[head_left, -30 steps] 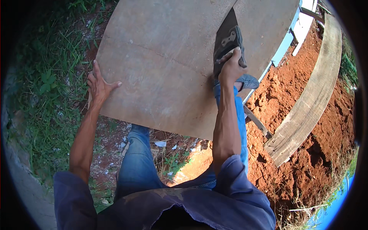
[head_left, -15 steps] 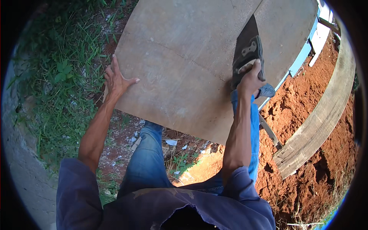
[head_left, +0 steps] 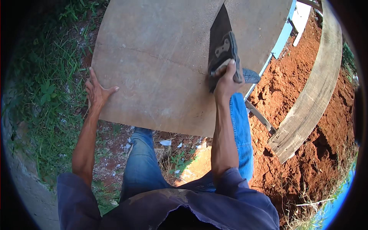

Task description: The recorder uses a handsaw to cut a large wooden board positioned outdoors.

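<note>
A large brown wooden board (head_left: 153, 96), marked by a thin crack, lies in front of me. My right hand (head_left: 227, 82) is wrapped round the dark handle of a handsaw (head_left: 220, 28). The saw's blade points away from me, its far tip at a line in the board with pale sawdust along it. At the board's left edge is my left hand (head_left: 100, 92). Its thumb lies on top, and its fingers bend over the edge, their tips partly hidden. My right shoe (head_left: 250, 76) shows beside the saw hand.
Grass (head_left: 50, 111) grows along the left side. To the right, a long weathered plank (head_left: 306, 103) lies over rough red soil (head_left: 264, 96). A light-blue strip (head_left: 282, 38) runs along the board's right edge. White scraps (head_left: 165, 142) are scattered on the ground near my left leg.
The whole view has shifted and turned slightly, carrying the board leftward in the picture. Against the board, the saw has come a little nearer to me. My left hand keeps its place on the edge.
</note>
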